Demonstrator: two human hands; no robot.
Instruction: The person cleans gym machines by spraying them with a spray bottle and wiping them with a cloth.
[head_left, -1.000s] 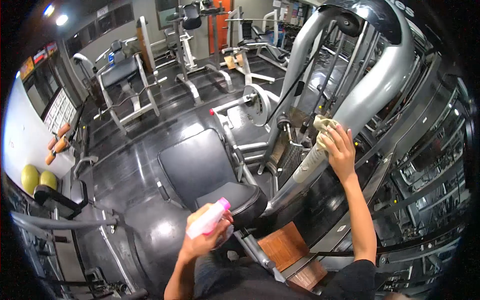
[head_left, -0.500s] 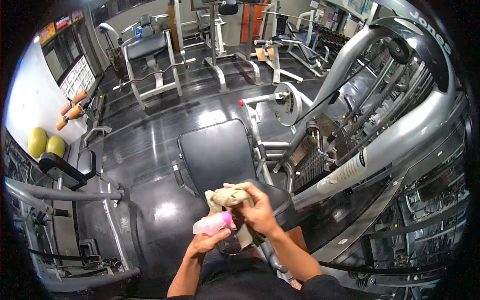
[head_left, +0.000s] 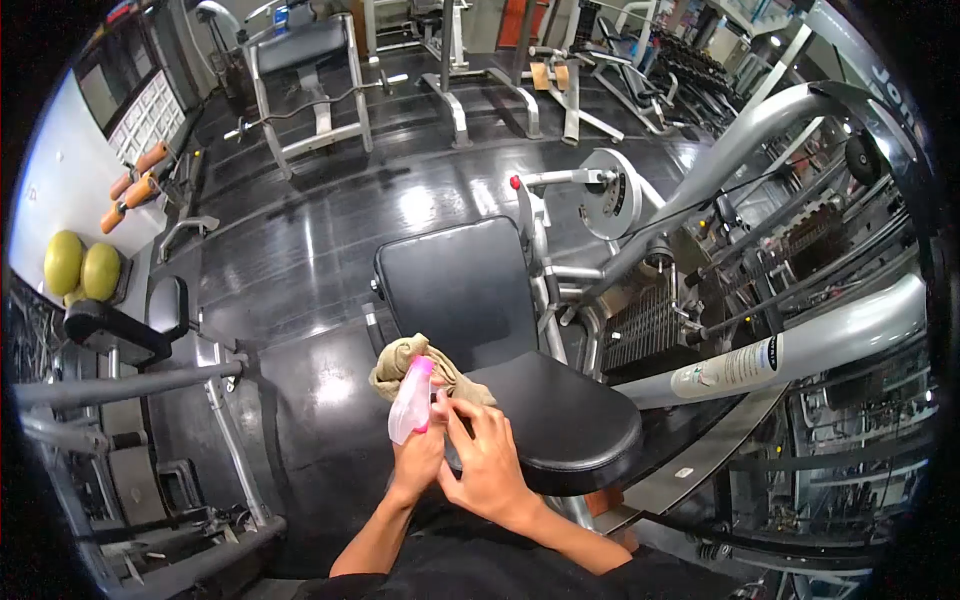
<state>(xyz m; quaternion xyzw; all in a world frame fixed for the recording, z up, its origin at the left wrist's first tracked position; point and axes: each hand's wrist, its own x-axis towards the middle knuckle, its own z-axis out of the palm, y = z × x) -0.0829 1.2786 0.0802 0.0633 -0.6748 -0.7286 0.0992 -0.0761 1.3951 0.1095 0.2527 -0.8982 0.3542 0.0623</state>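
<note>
My left hand (head_left: 418, 462) is wrapped round a small translucent spray bottle (head_left: 408, 408) with a pink top, tilted upward. My right hand (head_left: 490, 465) is right beside it, thumb and fingers apart, fingertips close to the bottle and the left fingers. Behind the bottle, a bunched beige cloth (head_left: 398, 362) overlaps the near edge of the black backrest (head_left: 455, 280) and the seat in this view. The padded black seat (head_left: 560, 420) extends to the right of my right hand.
A machine's thick silver frame (head_left: 740, 365) runs along the right, with a weight plate (head_left: 608, 195) and a weight stack (head_left: 645, 335) beside the bench. Silver tubing (head_left: 130, 385) stands at left. Yellow balls (head_left: 65, 262) sit by the wall. A curled bar (head_left: 310, 103) rests farther back.
My right hand has let go of the cloth and moved down beside the bottle. The bottle has turned more upright in my left hand. The view has shifted, showing more of the seat.
</note>
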